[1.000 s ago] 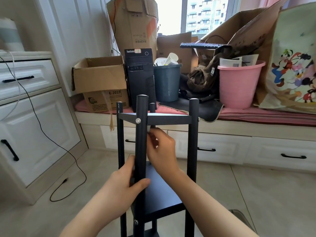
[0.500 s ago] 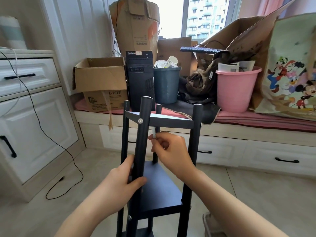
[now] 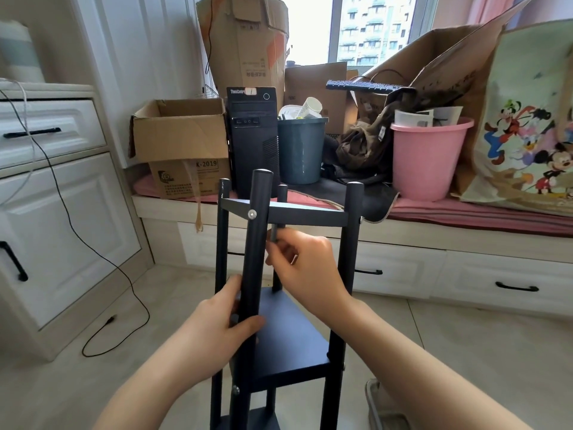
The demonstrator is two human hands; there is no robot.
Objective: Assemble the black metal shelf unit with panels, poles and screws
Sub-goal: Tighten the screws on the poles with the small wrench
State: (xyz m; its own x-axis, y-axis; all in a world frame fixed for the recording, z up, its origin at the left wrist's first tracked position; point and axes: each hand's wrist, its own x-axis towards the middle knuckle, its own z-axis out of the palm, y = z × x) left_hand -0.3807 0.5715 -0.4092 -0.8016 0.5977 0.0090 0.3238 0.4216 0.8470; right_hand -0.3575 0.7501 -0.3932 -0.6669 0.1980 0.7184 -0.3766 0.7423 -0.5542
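Observation:
The black metal shelf unit [image 3: 342, 274] stands upright on the floor in front of me, with several poles and panels joined. My left hand [image 3: 214, 330] grips the near pole [image 3: 257, 243] below the top panel [image 3: 307, 214]. A silver screw head [image 3: 252, 214] shows on that pole at the top panel's corner. My right hand [image 3: 305, 265] is just under the top panel, pinching a small dark hex key [image 3: 274, 233] that points up behind the near pole. A middle panel [image 3: 288, 339] lies lower down, with another screw [image 3: 235, 390] on the pole beneath it.
A window bench behind the shelf carries a cardboard box [image 3: 183, 141], a black computer tower [image 3: 252, 135], a grey bin [image 3: 300, 150] and a pink bucket [image 3: 429, 159]. White drawers [image 3: 52, 135] stand at left, with a black cable [image 3: 102, 259] trailing on the tiled floor.
The shelf's top has shifted slightly right and away in view. My right hand has moved a little up toward the top panel with the key. My left hand keeps its hold on the pole.

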